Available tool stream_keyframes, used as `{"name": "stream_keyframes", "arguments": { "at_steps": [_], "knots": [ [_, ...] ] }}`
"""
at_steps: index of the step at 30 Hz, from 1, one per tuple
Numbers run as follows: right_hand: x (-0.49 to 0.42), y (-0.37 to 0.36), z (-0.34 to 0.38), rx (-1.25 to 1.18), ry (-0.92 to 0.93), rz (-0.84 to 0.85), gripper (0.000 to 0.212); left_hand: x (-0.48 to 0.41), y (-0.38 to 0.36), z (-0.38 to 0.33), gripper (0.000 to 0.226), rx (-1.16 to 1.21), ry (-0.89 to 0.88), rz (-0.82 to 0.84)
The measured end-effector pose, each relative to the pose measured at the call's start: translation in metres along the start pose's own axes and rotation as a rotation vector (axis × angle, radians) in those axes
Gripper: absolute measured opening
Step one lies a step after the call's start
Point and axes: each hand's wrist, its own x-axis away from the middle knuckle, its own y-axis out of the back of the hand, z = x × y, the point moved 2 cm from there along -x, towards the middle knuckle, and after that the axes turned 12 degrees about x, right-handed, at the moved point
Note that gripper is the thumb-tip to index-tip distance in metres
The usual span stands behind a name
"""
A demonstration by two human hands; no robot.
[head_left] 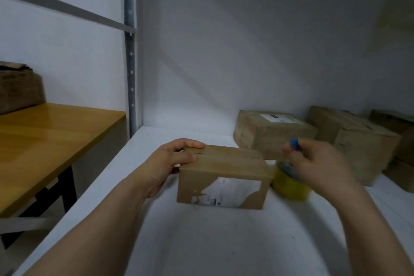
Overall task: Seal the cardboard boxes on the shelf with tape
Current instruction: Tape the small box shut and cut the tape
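A small cardboard box [224, 175] with a torn white label on its front stands on the white shelf [201, 242]. My left hand [172, 161] grips its left top edge, thumb on the lid. My right hand [318, 163], blurred, holds a blue-handled tape dispenser [294, 143] just right of the box. The yellowish tape roll [291, 186] hangs under that hand, close to the box's right side.
A labelled box [273, 132] sits behind the small one. More cardboard boxes [358, 143] fill the shelf's right end. A metal upright [131, 51] bounds the shelf on the left. Beyond it stands a wooden table [44, 141] with another box [18, 87].
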Motion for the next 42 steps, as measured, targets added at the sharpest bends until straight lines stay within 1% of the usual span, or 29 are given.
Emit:
{"name": "stream_keyframes", "arguments": {
  "at_steps": [3, 4, 5, 6, 8, 9, 11, 12, 13, 14, 15, 16, 18, 19, 21, 23, 25, 26, 28, 30, 32, 37, 42],
  "knots": [
    [0.002, -0.017, -0.036, 0.327, -0.029, 0.437, 0.022, 0.000, -0.004, 0.001, 0.026, 0.007, 0.003, -0.002],
    [0.002, -0.028, -0.045, 0.420, -0.025, 0.498, 0.021, 0.000, -0.004, 0.001, 0.026, 0.009, 0.003, -0.001],
    [0.000, -0.037, -0.052, 0.469, -0.012, 0.475, 0.019, 0.000, -0.004, 0.001, 0.026, 0.010, 0.002, 0.001],
    [-0.003, -0.041, -0.057, 0.458, 0.000, 0.412, 0.015, 0.000, -0.004, 0.002, 0.025, 0.013, 0.004, 0.005],
    [-0.010, -0.035, -0.056, 0.361, -0.007, 0.284, 0.011, 0.001, -0.004, 0.002, 0.025, 0.019, 0.004, 0.012],
    [-0.015, -0.028, -0.051, 0.262, -0.011, 0.203, 0.012, 0.001, -0.004, 0.001, 0.026, 0.023, 0.003, 0.014],
    [-0.023, -0.006, -0.027, -0.030, 0.023, 0.009, 0.014, 0.001, -0.004, 0.002, 0.025, 0.020, 0.010, 0.019],
    [-0.027, 0.004, -0.008, -0.189, 0.074, -0.073, 0.014, 0.001, -0.004, 0.002, 0.026, 0.015, 0.010, 0.023],
    [-0.032, 0.010, 0.016, -0.349, 0.138, -0.112, 0.014, 0.001, -0.004, 0.001, 0.026, 0.012, 0.007, 0.030],
    [-0.035, 0.012, 0.041, -0.498, 0.202, -0.097, 0.013, 0.001, -0.004, 0.000, 0.027, 0.014, 0.003, 0.039],
    [-0.038, 0.008, 0.066, -0.610, 0.253, -0.036, 0.012, 0.001, -0.003, 0.000, 0.030, 0.017, -0.001, 0.045],
    [-0.038, 0.000, 0.089, -0.671, 0.297, 0.039, 0.011, 0.001, -0.002, -0.001, 0.035, 0.020, -0.003, 0.054],
    [-0.035, -0.028, 0.117, -0.672, 0.364, 0.155, 0.013, 0.000, -0.001, 0.001, 0.043, 0.032, 0.012, 0.079],
    [-0.033, -0.043, 0.120, -0.661, 0.379, 0.182, 0.014, -0.001, 0.000, 0.002, 0.044, 0.055, 0.023, 0.090],
    [-0.031, -0.062, 0.117, -0.654, 0.387, 0.206, 0.015, -0.005, 0.004, 0.006, 0.046, 0.208, 0.065, 0.054],
    [-0.037, -0.066, 0.110, -0.670, 0.412, 0.242, 0.015, -0.010, 0.015, 0.004, 0.042, 0.429, 0.080, -0.026],
    [-0.040, -0.067, 0.109, -0.668, 0.465, 0.301, 0.014, -0.016, 0.023, -0.002, 0.030, 0.550, 0.027, -0.056],
    [-0.040, -0.066, 0.111, -0.688, 0.483, 0.321, 0.014, -0.017, 0.026, -0.007, 0.031, 0.547, -0.029, -0.076],
    [-0.039, -0.067, 0.114, -0.774, 0.486, 0.341, 0.015, -0.014, 0.025, -0.020, 0.046, 0.467, -0.158, -0.115],
    [-0.039, -0.067, 0.116, -0.865, 0.469, 0.365, 0.017, -0.011, 0.022, -0.029, 0.053, 0.385, -0.246, -0.101],
    [-0.040, -0.067, 0.116, -0.872, 0.468, 0.385, 0.020, -0.006, 0.019, -0.034, 0.051, 0.275, -0.311, -0.070],
    [-0.037, -0.067, 0.115, -0.741, 0.495, 0.376, 0.027, 0.001, 0.015, -0.039, 0.040, 0.003, -0.409, -0.109],
    [-0.033, -0.065, 0.116, -0.686, 0.530, 0.355, 0.026, 0.005, 0.010, -0.044, 0.033, -0.030, -0.504, -0.083]
  ]
}}
